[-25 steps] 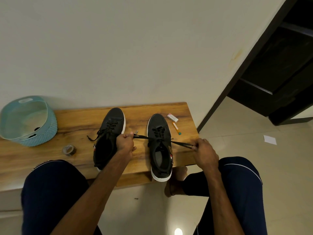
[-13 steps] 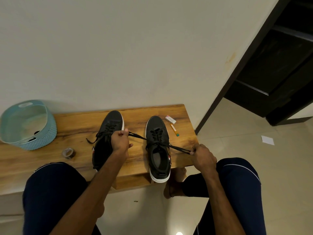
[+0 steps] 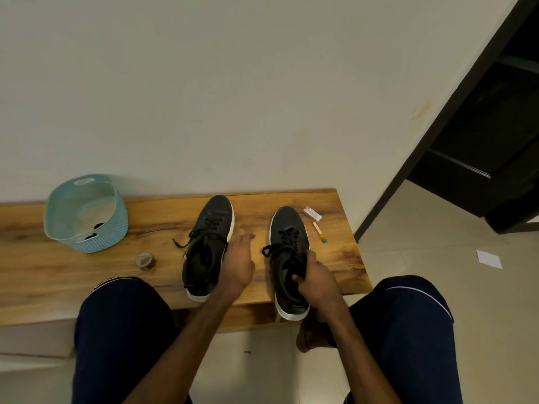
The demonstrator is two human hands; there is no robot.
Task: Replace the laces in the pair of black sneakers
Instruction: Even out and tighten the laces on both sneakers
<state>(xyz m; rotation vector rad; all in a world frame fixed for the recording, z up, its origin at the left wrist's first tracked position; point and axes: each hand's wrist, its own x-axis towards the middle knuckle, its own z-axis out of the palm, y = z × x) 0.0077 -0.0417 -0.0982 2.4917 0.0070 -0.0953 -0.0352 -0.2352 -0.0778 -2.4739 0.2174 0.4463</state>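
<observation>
Two black sneakers with white soles stand on a wooden bench (image 3: 163, 220), toes toward the wall. The left sneaker (image 3: 208, 246) has black laces, one end trailing off its left side. The right sneaker (image 3: 287, 258) is laced, its lace ends lying loose over the tongue, and its heel overhangs the bench's front edge. My left hand (image 3: 237, 265) hovers between the shoes with relaxed fingers, holding nothing. My right hand (image 3: 316, 279) grips the right side of the right sneaker's collar, thumb inside the opening.
A light blue basket (image 3: 87, 212) with something dark inside stands at the left. A small tape roll (image 3: 145, 260) lies before it. A small white box (image 3: 312, 214) and an orange stick (image 3: 318, 231) lie right of the shoes. My knees flank the bench front.
Both hands have let go of the taut lace ends. The left hand moved right, into the gap between the shoes. The right hand moved left and took hold of the right sneaker.
</observation>
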